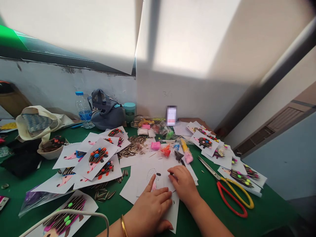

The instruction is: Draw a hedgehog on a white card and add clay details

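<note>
A white sheet with a hedgehog outline (151, 172) drawn on it lies before me. It bears a dark clay piece (158, 174) and a bit of pink clay (154, 186). My left hand (156, 204), with a gold bangle at the wrist, rests palm down over the paper. Its index finger is stretched onto the drawing beside the pink clay; the other fingers lie flat. My right hand (183, 183) touches the sheet's right side, with thumb and index finger apart and nothing visible between them. Part of the drawing is hidden under my left hand.
Scissors (219, 179) lie open at the right. Finished hedgehog pictures (95, 158) are piled on the left, with more pictures (217, 153) at the right. Sunflower seeds (132, 146) and bagged clay (166, 150) sit behind the paper. A pale cable (74, 213) crosses the lower left.
</note>
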Demonstrator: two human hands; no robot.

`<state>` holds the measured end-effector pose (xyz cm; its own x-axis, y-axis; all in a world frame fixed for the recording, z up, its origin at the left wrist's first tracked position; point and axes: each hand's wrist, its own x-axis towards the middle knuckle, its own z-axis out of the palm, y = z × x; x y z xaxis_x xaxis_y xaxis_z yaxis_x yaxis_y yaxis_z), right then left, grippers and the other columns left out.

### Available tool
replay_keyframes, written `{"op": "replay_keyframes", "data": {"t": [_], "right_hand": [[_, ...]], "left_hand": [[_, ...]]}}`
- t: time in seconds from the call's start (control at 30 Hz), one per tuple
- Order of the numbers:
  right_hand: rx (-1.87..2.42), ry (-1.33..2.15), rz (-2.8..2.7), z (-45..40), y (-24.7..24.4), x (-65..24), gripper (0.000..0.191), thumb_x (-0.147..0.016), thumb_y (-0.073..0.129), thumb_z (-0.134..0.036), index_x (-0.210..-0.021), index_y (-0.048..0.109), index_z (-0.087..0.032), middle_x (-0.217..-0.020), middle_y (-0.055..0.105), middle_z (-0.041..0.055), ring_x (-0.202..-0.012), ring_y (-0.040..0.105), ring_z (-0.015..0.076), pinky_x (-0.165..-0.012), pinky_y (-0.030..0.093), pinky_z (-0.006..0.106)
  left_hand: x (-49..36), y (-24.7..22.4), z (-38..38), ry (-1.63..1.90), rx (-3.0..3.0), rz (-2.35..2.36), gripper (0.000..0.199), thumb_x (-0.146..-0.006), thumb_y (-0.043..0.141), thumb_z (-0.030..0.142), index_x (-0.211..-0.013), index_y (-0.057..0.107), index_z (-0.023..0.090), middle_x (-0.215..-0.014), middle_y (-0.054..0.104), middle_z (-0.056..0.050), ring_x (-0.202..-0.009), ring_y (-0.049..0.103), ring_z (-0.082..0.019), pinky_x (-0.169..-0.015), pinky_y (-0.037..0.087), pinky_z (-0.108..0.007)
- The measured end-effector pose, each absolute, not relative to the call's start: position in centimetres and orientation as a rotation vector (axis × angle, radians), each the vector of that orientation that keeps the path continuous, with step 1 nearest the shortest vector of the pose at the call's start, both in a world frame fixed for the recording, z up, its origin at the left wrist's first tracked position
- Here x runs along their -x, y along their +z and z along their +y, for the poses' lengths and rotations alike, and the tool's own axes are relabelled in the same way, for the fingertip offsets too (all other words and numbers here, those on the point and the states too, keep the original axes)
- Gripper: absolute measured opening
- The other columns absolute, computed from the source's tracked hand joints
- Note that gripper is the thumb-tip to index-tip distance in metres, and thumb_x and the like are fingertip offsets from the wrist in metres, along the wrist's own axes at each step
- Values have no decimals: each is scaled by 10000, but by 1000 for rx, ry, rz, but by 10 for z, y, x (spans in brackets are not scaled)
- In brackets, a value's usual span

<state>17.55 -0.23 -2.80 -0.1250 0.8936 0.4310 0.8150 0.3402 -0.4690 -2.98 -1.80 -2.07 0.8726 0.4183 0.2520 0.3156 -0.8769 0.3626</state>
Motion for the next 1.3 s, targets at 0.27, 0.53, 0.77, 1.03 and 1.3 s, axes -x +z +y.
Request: {"op": "replay_keyframes", "data": {"t": [0.27, 0.53, 0.77, 1.03, 1.3], "right_hand": [[1535, 163, -1937, -2, -32, -177, 115, -901, 585, -250, -802, 628, -209, -749, 635, 23, -768, 552, 200, -714, 402, 329], [1491, 211, -1916, -3, -29, -175, 119, -914, 549, -239, -896, 664, -215, -855, 684, 53, -843, 603, 216, -750, 467, 353], [1428, 213, -1941, -5, -26, -167, 207, -916, 500, -183, -1028, 667, -233, -916, 697, 56, -894, 608, 216, -797, 478, 366], [1448, 268, -1962, -7, -23, -158, 99, -901, 562, -216, -893, 660, -225, -852, 680, 40, -847, 593, 209, -773, 448, 346], [1444, 264, -2046, -6, -24, -148, 114, -877, 592, -157, -874, 674, -235, -849, 677, 21, -856, 576, 200, -772, 424, 332]], "left_hand": [[32, -7, -17, 510, -2773, 486, 484, -875, 568, 523, -1260, 565, 230, -1357, 587, -88, -1332, 455, -255, -1172, -136, -537], [57, -5, 17, 788, -2612, 1185, 245, -914, 519, 239, -1121, 650, 233, -1187, 686, -77, -1183, 586, -255, -1150, 195, -603], [65, -14, 33, 708, -2470, 1356, 245, -920, 489, 243, -1092, 663, 240, -1163, 692, -73, -1133, 612, -243, -1122, 241, -603], [62, -18, 32, 670, -2472, 1337, 238, -918, 494, 256, -1083, 665, 248, -1150, 694, -64, -1127, 609, -244, -1120, 232, -600], [61, -15, 31, 648, -2461, 1346, 226, -918, 494, 250, -1067, 665, 249, -1137, 696, -60, -1125, 605, -239, -1118, 213, -608]]}}
